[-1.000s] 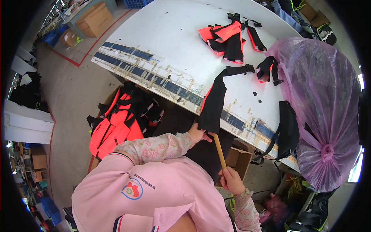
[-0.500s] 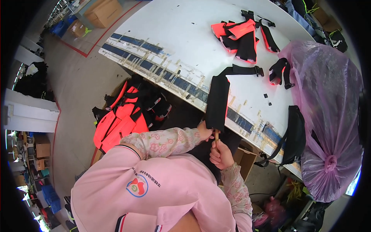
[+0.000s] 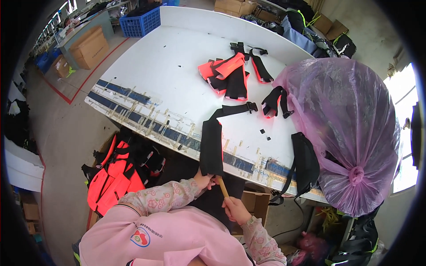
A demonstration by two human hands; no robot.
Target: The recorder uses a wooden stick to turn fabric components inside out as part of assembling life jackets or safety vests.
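Observation:
A black padded strap [image 3: 211, 148] with an orange edge lies over the table's front edge, its webbing and buckle pointing away from me. My left hand [image 3: 203, 181] is closed on the strap's near end. In my right hand [image 3: 236, 210], just below and to the right, a tan, wood-like stick [image 3: 223, 188] is gripped. The stick's upper tip meets the strap's near end beside my left fingers; whether it goes inside is hidden.
Orange-and-black straps [image 3: 228, 75] lie farther back on the white table [image 3: 146, 57]. A black pouch [image 3: 305, 162] and a big pink plastic bag [image 3: 346, 115] are at right. Orange bags [image 3: 116, 177] sit below the table at left; an open carton [image 3: 255, 204] stands under it.
My right hand has drawn away from the strap's end, and more of the stick shows between them. My left hand keeps hold of the strap. The whole view has shifted.

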